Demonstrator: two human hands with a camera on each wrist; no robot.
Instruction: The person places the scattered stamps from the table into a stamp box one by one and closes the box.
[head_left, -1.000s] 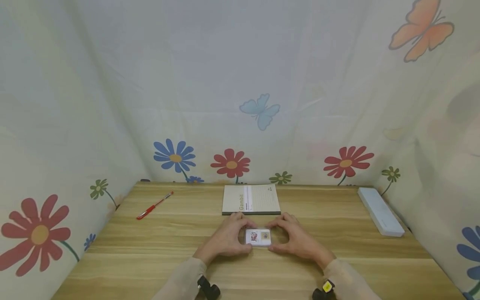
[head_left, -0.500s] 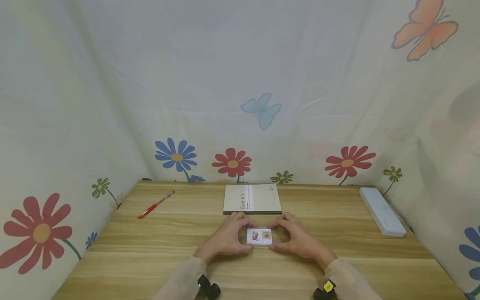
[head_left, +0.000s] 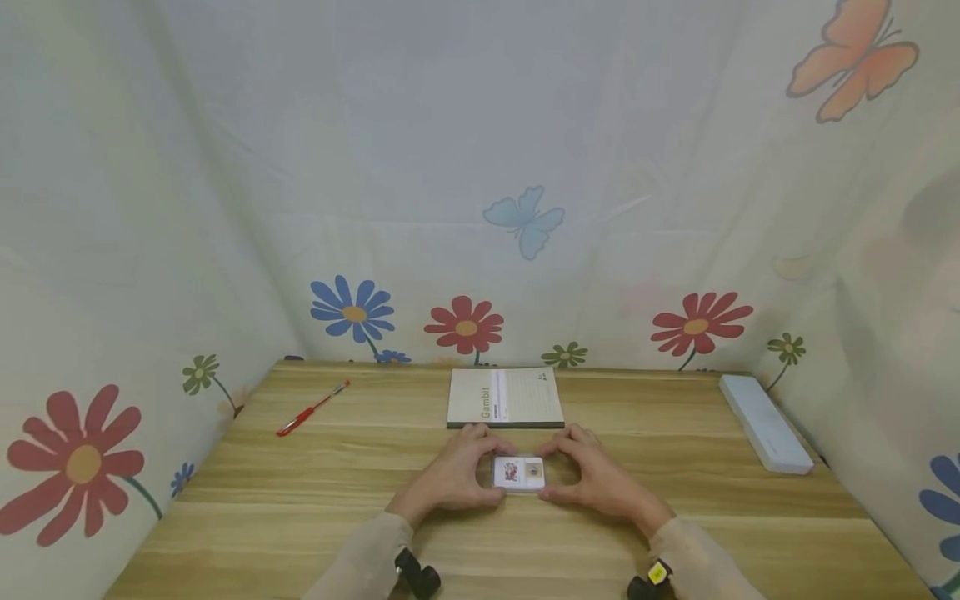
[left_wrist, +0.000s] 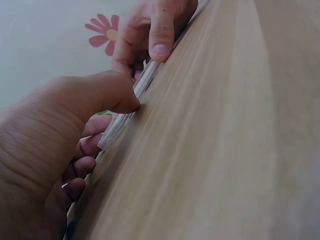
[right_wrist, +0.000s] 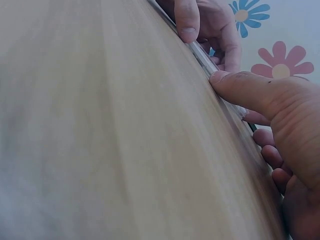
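A small flat clear plastic case (head_left: 519, 473) with a white printed face lies on the wooden table. The face bears a red picture at the left and a gold-toned square at the right. My left hand (head_left: 460, 472) holds the case by its left end, thumb at the near edge and fingers at the far edge. The right end is held the same way by my right hand (head_left: 594, 475). Seen edge-on in the left wrist view, the clear case (left_wrist: 120, 122) lies low along the tabletop. In the right wrist view, the right thumb (right_wrist: 240, 90) presses the case's near edge.
A beige notebook (head_left: 525, 398) marked "Gambit" lies just beyond the hands. A red pen (head_left: 311, 408) rests at the far left of the table (head_left: 300, 500). A long white box (head_left: 765, 423) lies at the right. A flower-printed curtain (head_left: 420, 150) encloses the back and sides.
The head view has shifted very slightly. Both hands keep the same hold on the case, which stays in place.
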